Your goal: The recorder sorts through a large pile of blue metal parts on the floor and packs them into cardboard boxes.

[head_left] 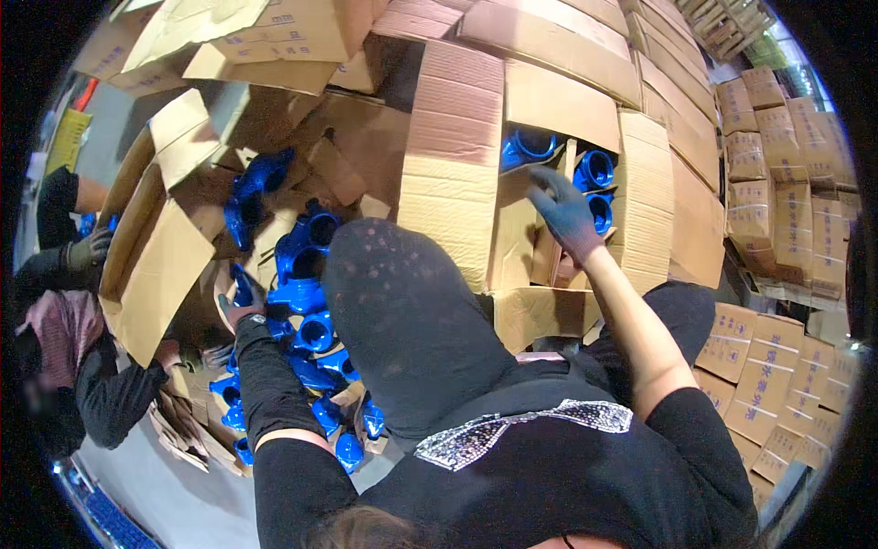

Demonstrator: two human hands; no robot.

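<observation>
My left hand (240,308), in a grey glove, closes around a glossy blue water meter housing (242,285) at the left edge of a heap. Several similar blue housings (315,331) with round mouths lie heaped beside my left forearm and knee. My right hand (564,218), gloved in dark blue-grey, is above an open cardboard box (514,242) with its fingers apart and nothing visible in them. Inside that box, blue housings (596,171) sit between upright cardboard dividers (567,157). My right hand hides part of the box's inside.
Raised flaps (453,156) stand around the open box. Stacked cartons (773,375) rise at the right, and more boxes lie at the back. At the left, a co-worker's gloved hand (90,249) touches another open carton (169,274). Flattened cardboard (187,425) lies below it.
</observation>
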